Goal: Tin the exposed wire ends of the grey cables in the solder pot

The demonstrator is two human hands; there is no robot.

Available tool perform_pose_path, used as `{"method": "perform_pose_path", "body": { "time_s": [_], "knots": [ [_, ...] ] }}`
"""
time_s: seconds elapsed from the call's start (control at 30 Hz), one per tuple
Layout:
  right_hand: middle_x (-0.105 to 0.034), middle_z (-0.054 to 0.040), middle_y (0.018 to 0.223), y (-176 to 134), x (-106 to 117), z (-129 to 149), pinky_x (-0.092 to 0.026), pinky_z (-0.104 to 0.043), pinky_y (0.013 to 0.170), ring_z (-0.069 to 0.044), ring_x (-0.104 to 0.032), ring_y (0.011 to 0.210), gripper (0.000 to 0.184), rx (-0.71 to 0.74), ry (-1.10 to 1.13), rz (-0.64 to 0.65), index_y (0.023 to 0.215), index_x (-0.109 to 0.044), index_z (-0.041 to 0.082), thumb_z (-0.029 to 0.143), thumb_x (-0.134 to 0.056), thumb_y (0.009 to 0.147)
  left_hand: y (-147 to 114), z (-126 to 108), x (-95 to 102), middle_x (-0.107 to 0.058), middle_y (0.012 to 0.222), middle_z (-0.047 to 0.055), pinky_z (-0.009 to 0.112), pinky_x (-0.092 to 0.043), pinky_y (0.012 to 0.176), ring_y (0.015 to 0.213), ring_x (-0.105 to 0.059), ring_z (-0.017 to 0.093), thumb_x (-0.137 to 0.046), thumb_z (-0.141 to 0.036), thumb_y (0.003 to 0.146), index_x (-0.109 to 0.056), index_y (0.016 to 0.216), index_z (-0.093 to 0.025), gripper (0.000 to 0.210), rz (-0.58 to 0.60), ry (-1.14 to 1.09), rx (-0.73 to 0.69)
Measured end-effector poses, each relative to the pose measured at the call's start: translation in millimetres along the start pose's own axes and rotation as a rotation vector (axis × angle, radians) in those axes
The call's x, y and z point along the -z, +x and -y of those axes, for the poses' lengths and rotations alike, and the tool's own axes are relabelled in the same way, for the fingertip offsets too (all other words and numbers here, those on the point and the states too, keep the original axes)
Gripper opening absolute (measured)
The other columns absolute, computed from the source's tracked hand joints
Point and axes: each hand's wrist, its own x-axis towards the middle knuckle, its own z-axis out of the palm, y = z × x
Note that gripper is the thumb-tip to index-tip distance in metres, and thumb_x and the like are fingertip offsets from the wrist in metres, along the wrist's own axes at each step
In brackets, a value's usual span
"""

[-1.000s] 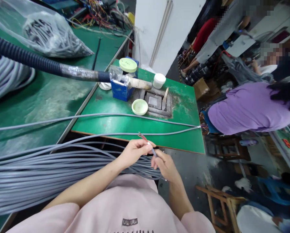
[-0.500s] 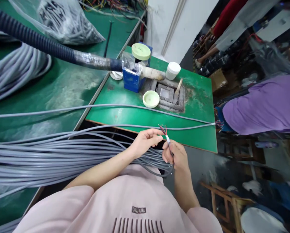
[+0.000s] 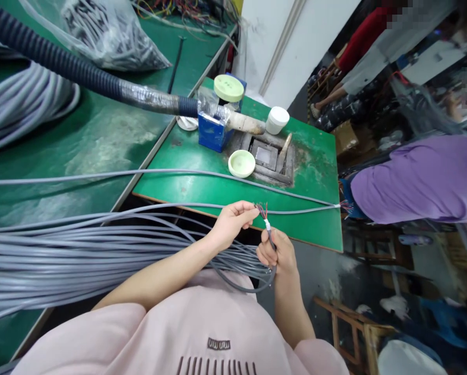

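My right hand (image 3: 277,251) is closed round a grey cable (image 3: 271,238) just below its stripped end. Above the fingers shows a white wrap (image 3: 267,224), and thin coloured wires (image 3: 263,211) fan out from it. My left hand (image 3: 235,221) pinches at the tips of these wires, thumb against fingers. Below the right hand the cable bends in a loop. A thick bundle of grey cables (image 3: 80,255) runs from the left to beneath both hands. Two more grey cables cross the green table (image 3: 171,187), their stripped wire ends (image 3: 346,206) over its right edge.
A solder pot (image 3: 266,155) with a wooden-handled tool (image 3: 285,151) sits in the table. Around it are a pale green lid (image 3: 241,163), a white jar (image 3: 277,120), a blue box (image 3: 212,133) and a corrugated hose (image 3: 88,73). A person in purple (image 3: 408,179) is at the right.
My left fingers have closed from a loose reach to a pinch at the wire tips. The wires are more spread. The view has shifted slightly.
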Motion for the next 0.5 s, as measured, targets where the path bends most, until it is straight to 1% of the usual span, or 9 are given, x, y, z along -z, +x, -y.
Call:
{"method": "perform_pose_path", "body": {
  "time_s": [0.07,0.1,0.13,0.2,0.23,0.27,0.33,0.4,0.5],
  "knots": [
    [-0.040,0.0102,0.038,0,3,5,-0.035,-0.019,0.037,-0.005,-0.031,0.030,0.027,0.071,-0.186,-0.054,0.083,-0.062,0.018,0.045,-0.056,0.087,0,2,0.4,-0.051,0.051,-0.005,0.018,-0.030,0.047,0.046,-0.039,0.004,-0.076,-0.038,0.064,-0.059,0.066,-0.014,0.029,-0.005,0.009,-0.002],
    [-0.046,0.0089,0.043,1,4,8,-0.036,-0.020,0.040,-0.006,-0.037,0.034,0.023,0.101,-0.297,-0.078,0.092,-0.063,0.019,0.041,-0.058,0.087,0,3,0.6,-0.051,0.051,-0.005,0.019,-0.030,0.047,0.046,-0.039,0.004,-0.075,-0.038,0.065,-0.059,0.067,-0.014,0.029,-0.007,0.022,-0.003],
    [-0.051,0.0078,0.049,2,5,12,-0.037,-0.020,0.044,-0.007,-0.042,0.040,0.024,0.128,-0.410,-0.098,0.102,-0.063,0.020,0.036,-0.061,0.085,-1,5,0.7,-0.051,0.051,-0.005,0.019,-0.031,0.048,0.046,-0.039,0.004,-0.075,-0.038,0.065,-0.060,0.067,-0.014,0.028,-0.010,0.038,-0.004],
    [-0.055,0.0066,0.058,4,3,19,-0.039,-0.020,0.049,-0.008,-0.046,0.048,0.037,0.176,-0.617,-0.138,0.115,-0.061,0.023,0.029,-0.067,0.079,-2,9,0.4,-0.050,0.051,-0.006,0.019,-0.032,0.049,0.047,-0.039,0.005,-0.075,-0.036,0.065,-0.060,0.067,-0.014,0.027,-0.001,0.071,-0.002],
    [-0.055,0.0062,0.060,5,1,22,-0.039,-0.021,0.051,-0.008,-0.046,0.050,0.039,0.207,-0.704,-0.159,0.116,-0.062,0.023,0.027,-0.068,0.078,-3,11,-0.1,-0.050,0.052,-0.006,0.019,-0.033,0.049,0.048,-0.040,0.005,-0.074,-0.035,0.064,-0.059,0.066,-0.014,0.026,0.010,0.083,-0.002],
    [-0.054,0.0059,0.060,6,-2,24,-0.039,-0.022,0.051,-0.008,-0.045,0.051,0.036,0.243,-0.778,-0.184,0.114,-0.064,0.023,0.027,-0.068,0.078,-3,13,-0.7,-0.050,0.051,-0.006,0.019,-0.033,0.050,0.048,-0.040,0.005,-0.074,-0.034,0.064,-0.058,0.065,-0.014,0.025,0.022,0.085,0.001],
    [-0.055,0.0048,0.059,9,-8,25,-0.038,-0.022,0.050,-0.008,-0.044,0.050,0.026,0.331,-0.883,-0.235,0.105,-0.069,0.023,0.029,-0.065,0.081,-5,16,-2.0,-0.049,0.050,-0.006,0.019,-0.033,0.050,0.048,-0.040,0.005,-0.073,-0.033,0.064,-0.056,0.062,-0.015,0.024,0.042,0.062,0.020],
    [-0.057,0.0034,0.059,12,-13,23,-0.038,-0.022,0.048,-0.008,-0.044,0.048,0.018,0.436,-0.927,-0.256,0.097,-0.072,0.022,0.029,-0.061,0.085,-7,18,-3.3,-0.049,0.049,-0.006,0.019,-0.032,0.050,0.047,-0.039,0.005,-0.072,-0.031,0.064,-0.055,0.061,-0.015,0.023,0.047,0.015,0.058],
    [-0.061,0.0024,0.061,12,-17,20,-0.040,-0.022,0.047,-0.009,-0.048,0.047,0.018,0.616,-0.939,-0.232,0.094,-0.074,0.024,0.023,-0.057,0.088,-9,18,-4.9,-0.050,0.048,-0.006,0.019,-0.031,0.049,0.046,-0.039,0.005,-0.071,-0.030,0.063,-0.055,0.062,-0.016,0.022,0.040,-0.047,0.110]
  ]
}}
